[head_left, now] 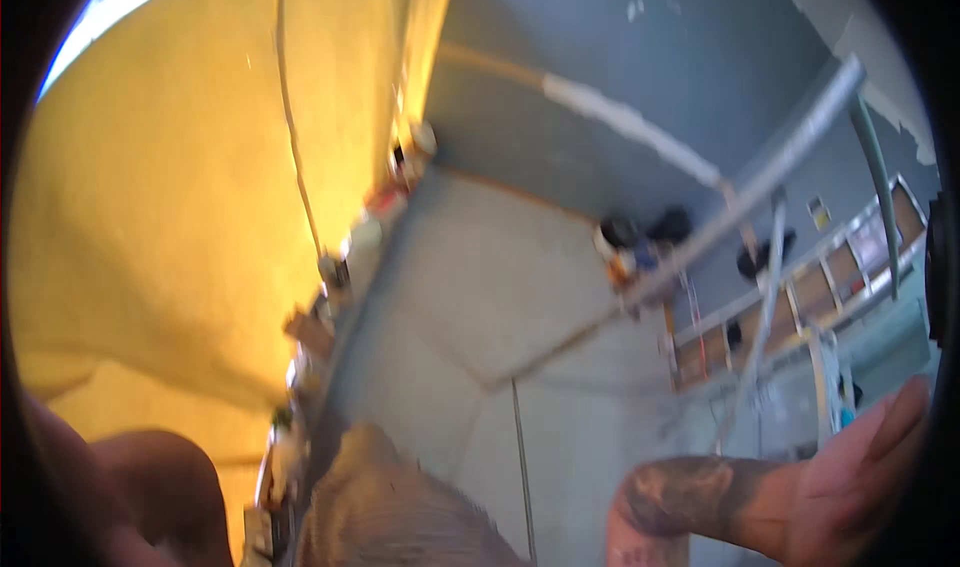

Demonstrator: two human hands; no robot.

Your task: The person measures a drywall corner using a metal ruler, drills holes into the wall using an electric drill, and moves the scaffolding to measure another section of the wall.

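1 left hand (75, 497): blurred, cut off at lower left; cannot tell whether open or closed. 1 clutter row (335, 277): along the left edge of the grey floor (460, 257). 1 pale frame (826, 387): toward floor's right edge, beyond the right hand's fingers, lower part hidden. 1 right hand (850, 487): by the dark rim, fingers blurred, grip cannot be told.

Single head view, fisheye; camera is riding on the person's head and looking forward and down across the floor (480, 237). It's facing the floor's far edge, where the grey-blue wall (640, 97) is rising; yellow sheeting (190, 187) is running up the floor's left edge. Left arm (160, 487) and right hand (850, 487) are showing very near the lens; the floor's far-left corner is lying well away. Dark rim is circling everything, blur is softening detail.
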